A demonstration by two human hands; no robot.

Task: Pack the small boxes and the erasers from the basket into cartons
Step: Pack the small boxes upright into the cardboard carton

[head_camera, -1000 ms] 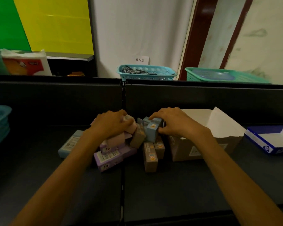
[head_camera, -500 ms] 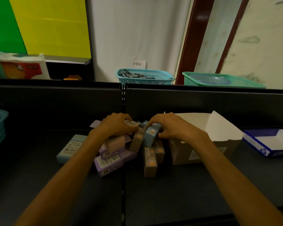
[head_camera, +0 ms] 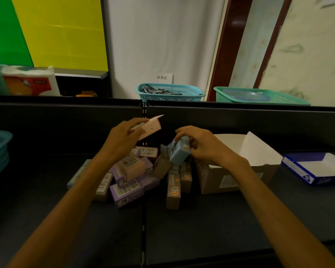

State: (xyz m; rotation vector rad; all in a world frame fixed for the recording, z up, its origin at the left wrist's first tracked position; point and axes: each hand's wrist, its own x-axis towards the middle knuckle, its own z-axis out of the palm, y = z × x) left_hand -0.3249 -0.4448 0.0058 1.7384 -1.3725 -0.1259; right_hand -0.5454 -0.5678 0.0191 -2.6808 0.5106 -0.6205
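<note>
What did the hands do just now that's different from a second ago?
The left hand lifted a pink box up off the pile. The right hand picked up a blue box and raised it a little, close to the brown carton. A second ago both hands were pressed down on the pile. The purple boxes, the carton and the baskets stayed put.

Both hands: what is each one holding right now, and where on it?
The left hand holds a pink box by its near end, raised above the pile. The right hand grips a light blue box by its upper end.
</note>
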